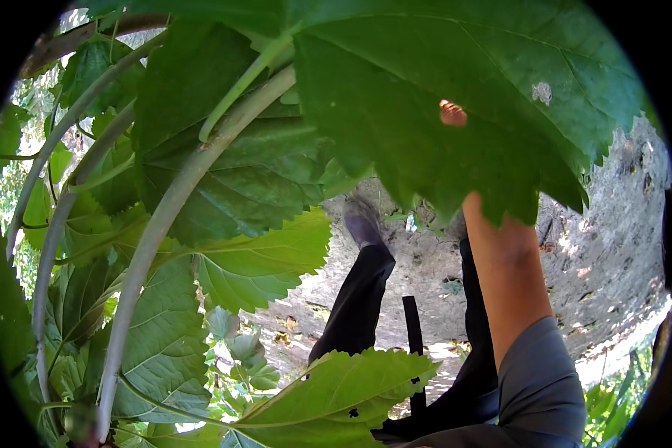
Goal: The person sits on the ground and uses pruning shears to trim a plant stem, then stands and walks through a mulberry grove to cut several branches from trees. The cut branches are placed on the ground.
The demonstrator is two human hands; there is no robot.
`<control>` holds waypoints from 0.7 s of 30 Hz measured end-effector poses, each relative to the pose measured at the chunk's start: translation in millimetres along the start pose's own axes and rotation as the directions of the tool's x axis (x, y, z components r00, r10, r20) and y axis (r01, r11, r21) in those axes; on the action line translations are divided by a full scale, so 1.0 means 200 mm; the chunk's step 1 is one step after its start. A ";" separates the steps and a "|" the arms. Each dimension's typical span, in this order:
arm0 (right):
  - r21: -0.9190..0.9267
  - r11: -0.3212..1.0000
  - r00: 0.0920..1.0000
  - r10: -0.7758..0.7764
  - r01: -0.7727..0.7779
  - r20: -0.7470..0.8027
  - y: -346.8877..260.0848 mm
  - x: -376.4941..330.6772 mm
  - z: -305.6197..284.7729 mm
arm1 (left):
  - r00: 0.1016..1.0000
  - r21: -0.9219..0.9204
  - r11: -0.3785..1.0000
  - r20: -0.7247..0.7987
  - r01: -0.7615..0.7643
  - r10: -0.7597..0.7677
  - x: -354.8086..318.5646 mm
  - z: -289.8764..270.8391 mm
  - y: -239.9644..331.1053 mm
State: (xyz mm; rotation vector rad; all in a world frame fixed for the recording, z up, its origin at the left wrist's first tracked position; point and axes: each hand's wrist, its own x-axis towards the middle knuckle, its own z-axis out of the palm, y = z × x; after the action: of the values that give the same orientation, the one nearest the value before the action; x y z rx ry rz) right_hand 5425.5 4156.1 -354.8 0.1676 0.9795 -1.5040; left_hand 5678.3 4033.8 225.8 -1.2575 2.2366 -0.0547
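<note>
A large green leaf [425, 89] with a toothed edge hangs close across the top and covers most of my right hand. My right forearm [511, 276] rises from the lower right, its grey sleeve [541, 373] pushed up, and passes behind that leaf. Through a small hole in the leaf shows a patch of skin, seemingly part of my right hand [452, 113]. Whether its fingers are closed or hold anything is hidden. My left hand does not show. A thick pale stem [164, 209] curves up from the lower left to the leaves at top centre.
More stems [52, 246] and broad leaves fill the left side. A lighter leaf [336, 399] spreads across the bottom. Below are my legs in dark trousers [358, 299], a dark shoe [362, 224], a hanging black strap [413, 325] and sunlit bare soil [597, 254] with leaf litter.
</note>
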 end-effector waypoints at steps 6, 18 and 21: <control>0.051 0.998 0.997 -0.047 0.044 0.062 -0.02 0.07 0.07 | 0.997 0.061 0.996 0.024 -0.070 0.068 0.00 0.00 -0.03; -0.034 0.974 0.947 0.210 -0.225 -0.243 0.05 -0.41 -0.08 | 0.994 -0.057 0.993 0.008 0.106 -0.106 -0.29 0.18 -0.35; 0.002 0.945 0.859 0.300 -0.328 -0.414 0.04 -0.73 -0.11 | 0.959 -0.371 0.888 0.179 0.272 -0.219 -0.28 0.10 -0.16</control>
State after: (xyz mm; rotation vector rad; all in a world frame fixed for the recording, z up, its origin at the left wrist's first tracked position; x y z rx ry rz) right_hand 5454.7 4281.8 -281.4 0.5874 1.2679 -1.1495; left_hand 5734.9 4065.7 244.1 -1.7011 2.0200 0.3916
